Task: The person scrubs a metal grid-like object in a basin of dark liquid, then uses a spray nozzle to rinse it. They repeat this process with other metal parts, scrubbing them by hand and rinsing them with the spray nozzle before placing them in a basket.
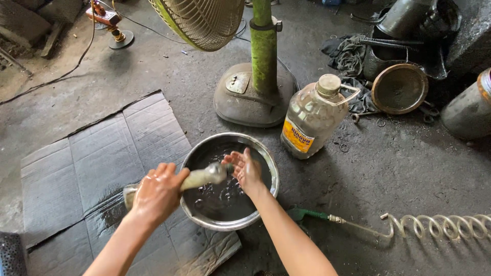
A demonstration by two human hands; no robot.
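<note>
Two hands: both over the steel basin (266,158), frame centre.
Left hand (157,193): clamped on a tilted bottle (202,177).
Right hand (246,169): open, cupped at its mouth.
Jug (312,116): upper right.

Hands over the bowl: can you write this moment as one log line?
left hand: grips pale bottle, tilted over metal bowl | right hand: open, cupped at bottle mouth | bowl: dark liquid | nearby: plastic jug, fan base

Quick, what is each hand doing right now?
Left hand: closed around a pale, grimy plastic bottle, tipped over the round metal basin.
Right hand: open, cupped at the bottle's mouth, holding nothing.
</note>
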